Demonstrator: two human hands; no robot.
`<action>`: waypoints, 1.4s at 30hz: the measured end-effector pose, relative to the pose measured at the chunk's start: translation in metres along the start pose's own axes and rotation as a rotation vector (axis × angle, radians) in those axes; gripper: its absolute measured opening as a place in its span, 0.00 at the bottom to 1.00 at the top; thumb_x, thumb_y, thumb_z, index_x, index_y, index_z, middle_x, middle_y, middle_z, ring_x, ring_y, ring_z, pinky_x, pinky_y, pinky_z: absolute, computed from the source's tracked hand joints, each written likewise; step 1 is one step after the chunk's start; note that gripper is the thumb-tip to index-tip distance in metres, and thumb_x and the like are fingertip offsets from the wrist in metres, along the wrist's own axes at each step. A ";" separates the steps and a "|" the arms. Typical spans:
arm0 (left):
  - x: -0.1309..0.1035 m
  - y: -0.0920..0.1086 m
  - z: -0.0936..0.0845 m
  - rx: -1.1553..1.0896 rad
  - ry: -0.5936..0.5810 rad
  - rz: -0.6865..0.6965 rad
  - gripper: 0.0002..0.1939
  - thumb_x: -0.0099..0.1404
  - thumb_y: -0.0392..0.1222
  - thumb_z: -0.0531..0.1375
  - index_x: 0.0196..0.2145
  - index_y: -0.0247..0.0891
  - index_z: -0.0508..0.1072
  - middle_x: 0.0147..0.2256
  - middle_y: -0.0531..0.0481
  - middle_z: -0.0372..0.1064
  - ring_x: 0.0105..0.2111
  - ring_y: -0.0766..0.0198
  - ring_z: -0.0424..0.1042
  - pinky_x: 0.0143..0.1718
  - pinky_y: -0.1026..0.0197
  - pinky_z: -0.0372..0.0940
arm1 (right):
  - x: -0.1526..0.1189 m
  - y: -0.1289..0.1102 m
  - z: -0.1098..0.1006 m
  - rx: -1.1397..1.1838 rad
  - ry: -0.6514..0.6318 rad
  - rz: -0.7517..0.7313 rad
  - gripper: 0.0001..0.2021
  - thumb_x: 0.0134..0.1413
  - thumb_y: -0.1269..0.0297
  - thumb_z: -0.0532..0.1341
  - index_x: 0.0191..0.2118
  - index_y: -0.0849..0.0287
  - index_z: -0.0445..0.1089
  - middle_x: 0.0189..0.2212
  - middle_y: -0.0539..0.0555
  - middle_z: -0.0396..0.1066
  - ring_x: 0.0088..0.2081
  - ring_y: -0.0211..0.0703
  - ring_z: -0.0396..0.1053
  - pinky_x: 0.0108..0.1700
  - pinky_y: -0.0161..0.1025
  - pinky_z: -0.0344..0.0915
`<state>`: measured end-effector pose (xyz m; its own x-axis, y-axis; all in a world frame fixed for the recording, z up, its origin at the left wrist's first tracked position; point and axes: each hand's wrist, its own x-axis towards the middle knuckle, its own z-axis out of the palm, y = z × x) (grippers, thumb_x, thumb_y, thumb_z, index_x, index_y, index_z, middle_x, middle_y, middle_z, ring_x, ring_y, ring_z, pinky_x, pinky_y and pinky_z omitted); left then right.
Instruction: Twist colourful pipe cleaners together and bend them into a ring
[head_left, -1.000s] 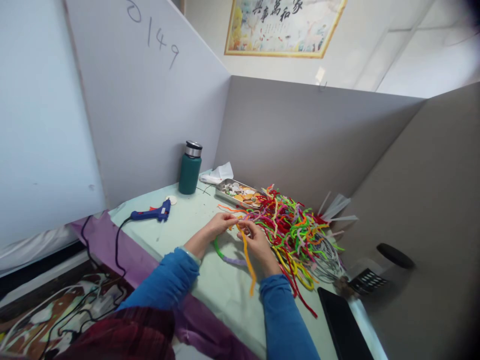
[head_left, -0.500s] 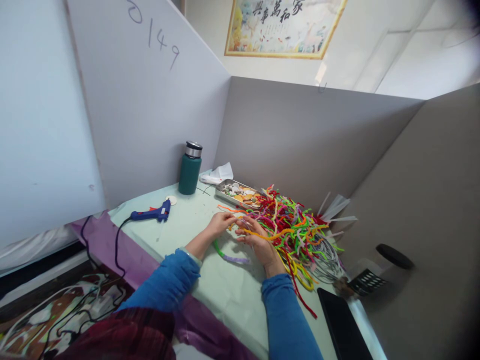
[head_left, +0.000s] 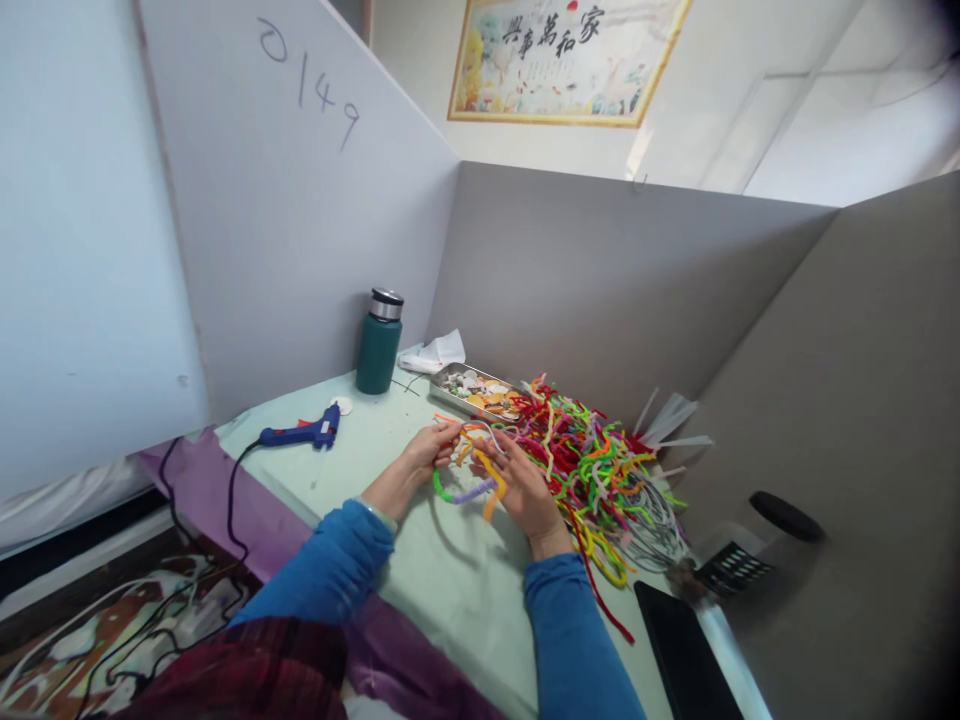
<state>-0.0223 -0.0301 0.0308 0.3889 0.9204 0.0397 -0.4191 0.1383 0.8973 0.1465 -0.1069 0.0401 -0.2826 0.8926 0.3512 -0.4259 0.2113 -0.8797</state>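
Observation:
My left hand [head_left: 421,455] is closed in a pinch on a pipe cleaner, a fuzzy bendable stem, above the pale green tabletop. Below its fingers a green and lilac length [head_left: 466,494] curves to the right. My right hand [head_left: 527,492] is closed at the fingertips around a grey-white stem [head_left: 491,432] that bows between the two hands. An orange-yellow pipe cleaner [head_left: 493,478] hangs by the right fingers, its lower end bent downward. How the strands join is hidden by the fingers. Just right of the hands spreads a tangled heap of coloured pipe cleaners [head_left: 592,455].
A metal tray [head_left: 454,403] of small round pieces stands behind the hands. At left are a green bottle [head_left: 379,350] and a blue glue gun [head_left: 300,433] with its cord. A black flat device [head_left: 686,650] lies front right. Grey partitions [head_left: 615,280] enclose the table.
The green and lilac length has been lifted off the tabletop and now curves up toward my right hand. The orange-yellow stem has swung from pointing right to hanging down.

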 end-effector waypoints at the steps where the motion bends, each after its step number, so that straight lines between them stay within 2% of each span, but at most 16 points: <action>1: 0.001 0.000 0.000 -0.020 -0.006 -0.012 0.14 0.55 0.47 0.62 0.27 0.35 0.62 0.17 0.61 0.51 0.12 0.80 0.42 0.11 0.73 0.39 | 0.000 0.001 0.000 -0.020 0.018 0.002 0.25 0.48 0.57 0.60 0.54 0.52 0.63 0.50 0.59 0.67 0.49 0.53 0.67 0.48 0.53 0.65; 6: 0.001 -0.002 -0.001 -0.064 -0.066 -0.069 0.12 0.57 0.44 0.62 0.29 0.33 0.63 0.19 0.59 0.54 0.12 0.81 0.44 0.10 0.74 0.39 | 0.005 0.012 -0.003 -0.182 0.098 0.001 0.21 0.43 0.63 0.64 0.47 0.50 0.69 0.47 0.54 0.69 0.43 0.48 0.69 0.44 0.48 0.68; 10: 0.001 -0.005 -0.001 -0.044 -0.086 -0.122 0.11 0.58 0.43 0.61 0.30 0.33 0.64 0.19 0.59 0.54 0.11 0.81 0.45 0.10 0.75 0.39 | 0.011 0.021 -0.008 -0.381 0.098 -0.078 0.11 0.44 0.61 0.64 0.37 0.52 0.74 0.47 0.53 0.67 0.41 0.44 0.69 0.41 0.42 0.68; 13: 0.002 -0.005 -0.001 -0.046 -0.077 -0.141 0.10 0.59 0.42 0.60 0.29 0.33 0.64 0.19 0.59 0.55 0.11 0.81 0.45 0.10 0.74 0.39 | 0.015 0.023 -0.011 -0.466 0.210 -0.152 0.10 0.47 0.57 0.63 0.35 0.55 0.73 0.42 0.54 0.68 0.37 0.43 0.70 0.36 0.40 0.69; 15: 0.001 -0.003 0.000 -0.044 -0.080 -0.151 0.09 0.59 0.42 0.59 0.29 0.33 0.64 0.19 0.58 0.56 0.11 0.81 0.45 0.10 0.74 0.39 | 0.016 0.024 -0.012 -0.433 0.307 -0.156 0.12 0.48 0.55 0.61 0.36 0.56 0.71 0.33 0.52 0.70 0.30 0.40 0.70 0.32 0.38 0.68; 18: -0.002 -0.001 0.002 -0.025 -0.110 -0.164 0.10 0.58 0.43 0.60 0.29 0.33 0.64 0.20 0.58 0.57 0.12 0.81 0.45 0.11 0.74 0.39 | 0.017 0.024 -0.012 -0.308 0.421 -0.119 0.14 0.48 0.53 0.62 0.36 0.57 0.67 0.22 0.48 0.68 0.23 0.38 0.68 0.26 0.35 0.65; 22: -0.009 0.002 0.006 0.074 -0.245 -0.224 0.14 0.54 0.46 0.63 0.28 0.32 0.66 0.20 0.57 0.59 0.12 0.81 0.44 0.11 0.72 0.38 | 0.018 0.026 -0.018 -0.210 0.559 -0.106 0.14 0.43 0.53 0.65 0.30 0.59 0.66 0.16 0.45 0.64 0.18 0.34 0.62 0.21 0.32 0.60; 25: -0.014 0.004 0.008 0.186 -0.310 -0.246 0.17 0.52 0.50 0.64 0.28 0.31 0.68 0.21 0.56 0.61 0.12 0.81 0.43 0.11 0.70 0.37 | 0.019 0.026 -0.022 -0.199 0.614 -0.112 0.15 0.41 0.52 0.66 0.26 0.60 0.65 0.16 0.46 0.64 0.16 0.32 0.59 0.19 0.32 0.58; 28: -0.019 0.007 0.010 0.257 -0.390 -0.269 0.18 0.52 0.51 0.64 0.29 0.31 0.70 0.20 0.55 0.61 0.12 0.80 0.42 0.12 0.70 0.36 | 0.017 0.025 -0.022 -0.232 0.579 -0.063 0.17 0.39 0.51 0.66 0.24 0.60 0.66 0.16 0.47 0.65 0.16 0.32 0.58 0.19 0.31 0.57; 33: -0.026 0.009 0.012 0.357 -0.523 -0.354 0.16 0.49 0.50 0.65 0.26 0.32 0.71 0.18 0.54 0.61 0.12 0.78 0.42 0.12 0.69 0.36 | 0.013 0.025 -0.017 -0.315 0.409 0.072 0.17 0.40 0.51 0.66 0.21 0.61 0.66 0.14 0.46 0.63 0.16 0.32 0.58 0.19 0.31 0.56; 37: -0.026 0.004 0.013 0.442 -0.576 -0.378 0.16 0.47 0.49 0.66 0.22 0.32 0.71 0.17 0.54 0.60 0.12 0.78 0.43 0.13 0.68 0.36 | 0.012 0.023 -0.012 -0.363 0.423 0.018 0.17 0.42 0.52 0.66 0.20 0.61 0.65 0.12 0.45 0.61 0.15 0.31 0.57 0.20 0.31 0.54; 42: -0.022 -0.003 0.013 0.463 -0.551 -0.398 0.18 0.47 0.51 0.67 0.27 0.33 0.72 0.19 0.54 0.60 0.13 0.78 0.45 0.13 0.68 0.35 | 0.014 0.021 -0.011 -0.348 0.453 -0.030 0.16 0.42 0.54 0.66 0.20 0.60 0.65 0.12 0.45 0.61 0.16 0.31 0.56 0.20 0.31 0.52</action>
<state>-0.0192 -0.0557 0.0329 0.8343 0.5065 -0.2175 0.1690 0.1405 0.9756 0.1431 -0.0860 0.0233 0.1546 0.9497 0.2724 -0.0979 0.2891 -0.9523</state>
